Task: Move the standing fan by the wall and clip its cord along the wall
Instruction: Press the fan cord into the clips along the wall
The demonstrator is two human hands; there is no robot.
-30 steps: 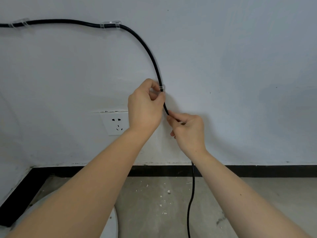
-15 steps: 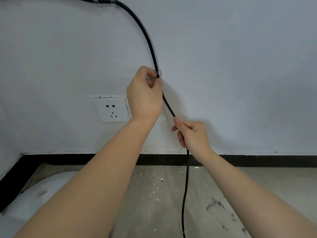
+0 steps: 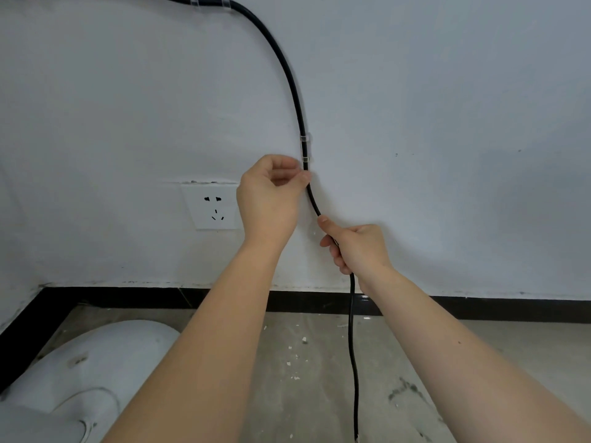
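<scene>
A black cord [image 3: 289, 81] curves down the white wall from a clear clip [image 3: 211, 0] at the top. A second clear clip [image 3: 305, 148] holds it at mid height. Just below that clip my left hand [image 3: 271, 196] has its fingers curled, the fingertips touching the cord. Lower down, my right hand [image 3: 358, 247] grips the cord, which then hangs to the floor. The white base of the fan [image 3: 80, 372] sits on the floor at the lower left.
A white wall socket [image 3: 212, 206] is set left of my left hand. A black skirting board [image 3: 128, 298] runs along the bottom of the wall. The concrete floor [image 3: 319, 362] has white specks and dark smudges.
My left hand has come off the clip and dropped just below it, so the clip now shows around the cord. My right hand stays low on the cord.
</scene>
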